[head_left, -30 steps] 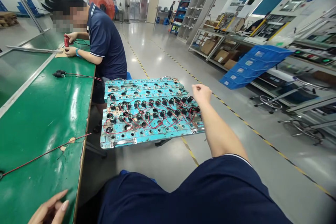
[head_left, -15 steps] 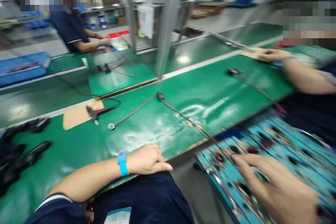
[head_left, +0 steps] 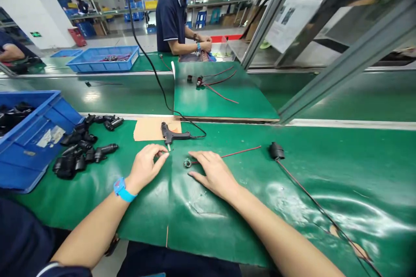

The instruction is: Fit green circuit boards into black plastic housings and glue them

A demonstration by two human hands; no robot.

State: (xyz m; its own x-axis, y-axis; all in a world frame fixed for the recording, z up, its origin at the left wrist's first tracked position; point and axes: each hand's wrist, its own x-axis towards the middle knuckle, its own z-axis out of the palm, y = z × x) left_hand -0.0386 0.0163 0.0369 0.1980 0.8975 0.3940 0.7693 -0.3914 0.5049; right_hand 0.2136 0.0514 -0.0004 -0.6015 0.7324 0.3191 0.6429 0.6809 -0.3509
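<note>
My left hand (head_left: 147, 168) hovers over the green mat, fingers curved, with a small gap between thumb and forefinger. Its fingertips are near the nozzle of a black hot glue gun (head_left: 175, 134), which lies partly on tan cardboard (head_left: 143, 130). To the right, my right hand (head_left: 214, 175) is open, thumb and fingers spread beside a small round circuit board (head_left: 187, 162). The board's red wire (head_left: 242, 151) runs beneath those fingers, and I cannot tell whether they touch it. Farther right is a black cylindrical part (head_left: 276, 150) with a long dark-red wire (head_left: 302, 186).
At left, a blue bin (head_left: 39, 138) holds black parts, with several more black fittings (head_left: 81, 151) heaped beside it. A black cable (head_left: 156, 69) hangs down to the glue gun. Across the bench, a co-worker (head_left: 172, 17) handles something near a blue tray (head_left: 104, 58).
The view has swung left. My right hand has moved from the turquoise tray of parts to the round board. My left hand has risen from the bench edge toward the glue gun.
</note>
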